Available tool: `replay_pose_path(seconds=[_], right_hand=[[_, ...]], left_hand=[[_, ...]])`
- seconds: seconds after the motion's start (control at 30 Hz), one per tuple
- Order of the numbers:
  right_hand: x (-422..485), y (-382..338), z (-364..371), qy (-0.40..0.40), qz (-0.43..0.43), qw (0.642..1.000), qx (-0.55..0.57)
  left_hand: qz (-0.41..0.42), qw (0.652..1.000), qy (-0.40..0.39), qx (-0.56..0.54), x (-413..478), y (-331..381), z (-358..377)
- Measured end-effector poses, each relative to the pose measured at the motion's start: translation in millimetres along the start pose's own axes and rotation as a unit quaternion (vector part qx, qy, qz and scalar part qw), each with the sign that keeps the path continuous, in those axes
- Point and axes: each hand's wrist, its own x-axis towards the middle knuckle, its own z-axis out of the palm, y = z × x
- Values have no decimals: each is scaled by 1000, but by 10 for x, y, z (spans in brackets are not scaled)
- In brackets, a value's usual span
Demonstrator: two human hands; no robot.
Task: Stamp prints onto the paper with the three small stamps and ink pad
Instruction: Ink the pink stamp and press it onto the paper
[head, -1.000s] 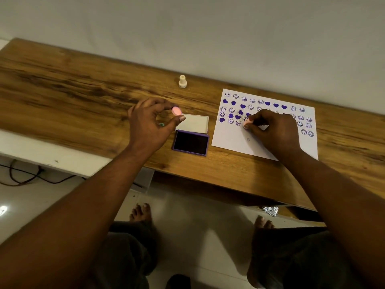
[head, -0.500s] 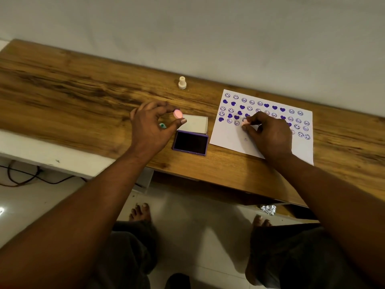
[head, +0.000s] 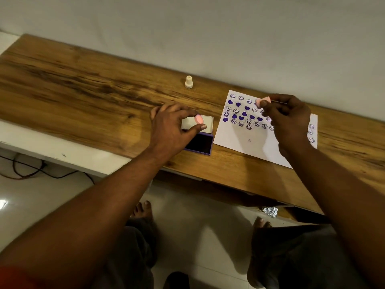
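A white paper [head: 245, 142] lies on the wooden table [head: 83, 97], covered with purple smiley and heart prints in rows. My right hand [head: 289, 119] hovers above the paper, pinching a small pink stamp [head: 263, 101] lifted off the sheet. My left hand [head: 173, 128] holds another pink stamp [head: 199, 119] between thumb and fingers, above the open purple ink pad [head: 201, 143] and its white lid [head: 205, 122]. A third, cream-coloured stamp [head: 188, 81] stands upright near the wall, apart from both hands.
The table's front edge runs diagonally from left to lower right. A grey wall rises right behind the table. Below are my bare feet on a pale tiled floor, a cable at the left and a crumpled foil scrap [head: 270, 211] under the table.
My right hand has lifted its stamp off the paper and risen toward the upper rows. My left hand has stayed over the ink pad with its stamp.
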Motion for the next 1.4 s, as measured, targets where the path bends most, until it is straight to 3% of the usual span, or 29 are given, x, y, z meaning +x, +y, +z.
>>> replay_pose_path(seconds=[0.27, 0.97, 1.27, 1.4], right_hand=[[-409, -114, 717, -154, -45, 987, -7], [-519, -91, 903, -169, -49, 984, -10], [-565, -76, 1116, -181, -33, 983, -10], [-542, -109, 1249, -212, -41, 976, -33]], left_hand=[[1, 1000, 21, -6, -23, 173, -28], [-15, 999, 28, -37, -28, 180, -50], [-57, 996, 59, 21, -109, 103, -133], [-71, 996, 35, 29, -74, -31, -272]])
